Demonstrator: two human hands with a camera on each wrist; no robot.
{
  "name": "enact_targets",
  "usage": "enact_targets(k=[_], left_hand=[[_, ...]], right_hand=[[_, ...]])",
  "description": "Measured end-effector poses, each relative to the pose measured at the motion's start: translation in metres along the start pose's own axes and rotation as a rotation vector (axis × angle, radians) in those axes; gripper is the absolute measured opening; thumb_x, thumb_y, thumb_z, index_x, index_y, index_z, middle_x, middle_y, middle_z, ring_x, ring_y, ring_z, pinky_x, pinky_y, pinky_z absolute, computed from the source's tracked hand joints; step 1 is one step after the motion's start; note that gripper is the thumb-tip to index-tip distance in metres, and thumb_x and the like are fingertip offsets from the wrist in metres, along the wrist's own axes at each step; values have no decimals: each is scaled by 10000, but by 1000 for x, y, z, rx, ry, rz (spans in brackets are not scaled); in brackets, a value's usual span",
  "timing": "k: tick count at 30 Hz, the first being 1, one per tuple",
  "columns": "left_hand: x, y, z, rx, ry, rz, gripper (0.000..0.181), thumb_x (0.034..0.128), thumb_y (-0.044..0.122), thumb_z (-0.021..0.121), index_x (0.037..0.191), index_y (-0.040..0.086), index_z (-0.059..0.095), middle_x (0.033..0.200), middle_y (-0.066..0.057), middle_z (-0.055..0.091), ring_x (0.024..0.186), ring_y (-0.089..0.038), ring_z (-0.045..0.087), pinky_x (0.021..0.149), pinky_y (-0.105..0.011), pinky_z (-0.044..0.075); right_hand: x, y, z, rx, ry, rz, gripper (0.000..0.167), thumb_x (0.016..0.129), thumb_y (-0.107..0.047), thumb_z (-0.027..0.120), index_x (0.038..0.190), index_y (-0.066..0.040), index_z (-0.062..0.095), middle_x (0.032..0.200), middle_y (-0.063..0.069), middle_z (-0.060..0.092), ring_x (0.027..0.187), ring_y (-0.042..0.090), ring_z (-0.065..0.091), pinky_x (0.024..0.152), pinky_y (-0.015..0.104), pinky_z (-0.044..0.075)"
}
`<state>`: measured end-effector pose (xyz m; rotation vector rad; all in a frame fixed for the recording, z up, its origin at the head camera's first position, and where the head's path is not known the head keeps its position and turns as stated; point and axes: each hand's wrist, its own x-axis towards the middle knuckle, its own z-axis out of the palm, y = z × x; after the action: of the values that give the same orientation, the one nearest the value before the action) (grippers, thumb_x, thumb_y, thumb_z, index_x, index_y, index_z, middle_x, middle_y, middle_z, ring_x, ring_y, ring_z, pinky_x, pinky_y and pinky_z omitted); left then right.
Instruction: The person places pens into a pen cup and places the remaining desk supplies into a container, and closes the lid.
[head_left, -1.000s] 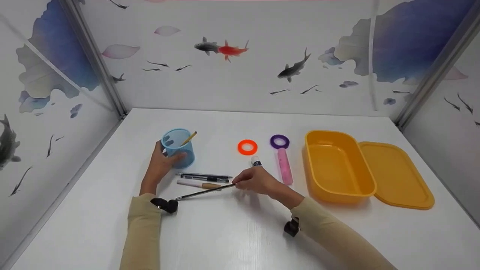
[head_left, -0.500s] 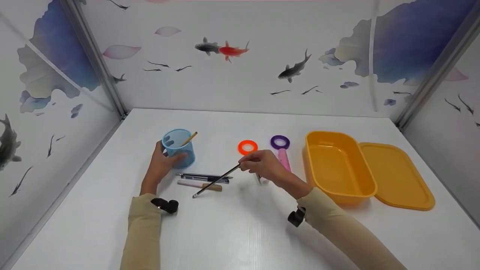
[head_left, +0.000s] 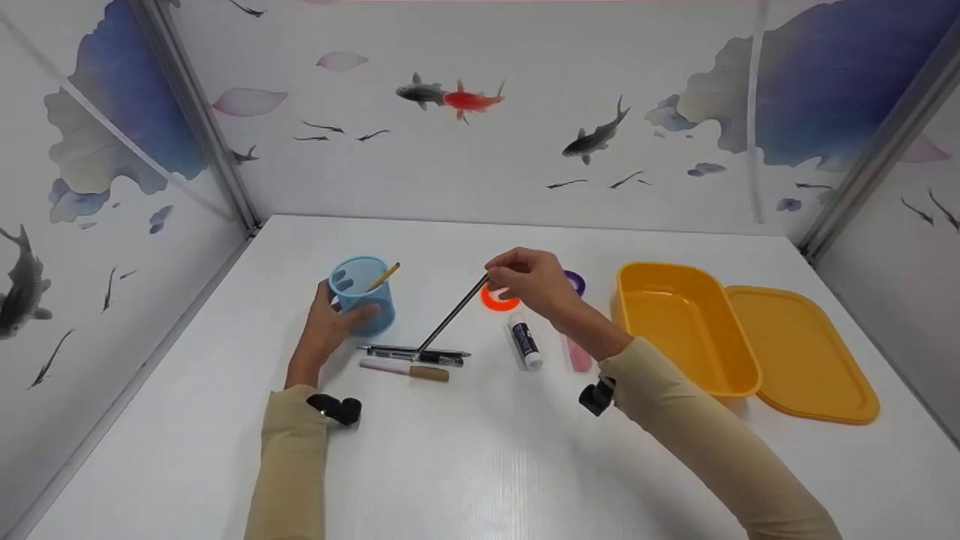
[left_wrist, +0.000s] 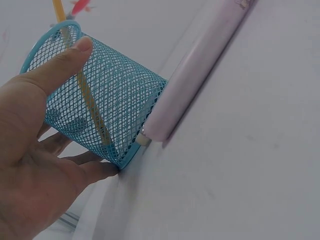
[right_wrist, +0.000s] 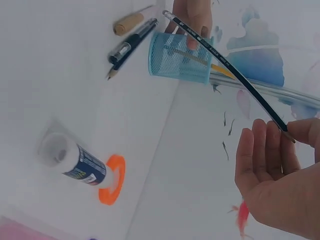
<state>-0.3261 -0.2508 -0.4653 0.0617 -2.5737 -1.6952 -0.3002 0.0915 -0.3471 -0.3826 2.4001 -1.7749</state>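
Observation:
A blue mesh cup (head_left: 363,296) stands upright at the left of the table, a yellow pencil (head_left: 384,277) leaning inside. My left hand (head_left: 327,328) grips the cup's side, thumb across the front; the left wrist view shows the thumb on the mesh (left_wrist: 120,75) and fingers behind. My right hand (head_left: 536,285) pinches a dark pencil (head_left: 453,313) near its sharpened tip, its eraser end slanting down toward the cup side. The right wrist view shows this pencil (right_wrist: 235,72) between thumb and fingers of the right hand (right_wrist: 280,185).
Below the cup lie a pen and a pencil (head_left: 450,360) and a capped marker (head_left: 405,369). A glue stick (head_left: 525,343), an orange ring (head_left: 498,300), a purple ring (head_left: 576,283) and a pink item (head_left: 578,356) lie mid-table. At right are a yellow box (head_left: 675,330) and its lid (head_left: 814,352).
My right hand has moved up and away with the dark pencil, which now stands steeper. The glue stick has come into fuller view. My left hand stays on the cup.

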Motion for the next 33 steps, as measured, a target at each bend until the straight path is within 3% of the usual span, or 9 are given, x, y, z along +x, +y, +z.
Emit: enact_targets(k=[10, 24, 33], left_hand=[[-1, 1, 1, 7, -2, 2, 1064, 847, 458, 780, 1601, 125, 107, 1677, -138, 190, 1564, -352, 162, 1273, -543, 210], [0, 1, 1, -26, 3, 10, 1064, 828, 442, 804, 1594, 117, 140, 1666, -140, 225, 1559, -355, 183, 1274, -528, 221], [0, 1, 0, -21, 4, 3, 1087, 820, 459, 806, 1598, 119, 128, 1666, -142, 222, 1559, -358, 182, 1271, -540, 221]], right_hand=[[17, -35, 0, 11, 73, -80, 251, 1001, -190, 596, 1189, -35, 657, 1102, 120, 671, 993, 232, 726, 829, 256, 624], [43, -77, 9, 74, 166, -177, 229, 992, -178, 615, 1174, -43, 650, 1060, 95, 660, 975, 226, 730, 863, 268, 621], [57, -88, 18, 114, 220, -232, 228, 991, -142, 612, 1174, -12, 650, 1040, 105, 661, 969, 247, 728, 858, 269, 623]])
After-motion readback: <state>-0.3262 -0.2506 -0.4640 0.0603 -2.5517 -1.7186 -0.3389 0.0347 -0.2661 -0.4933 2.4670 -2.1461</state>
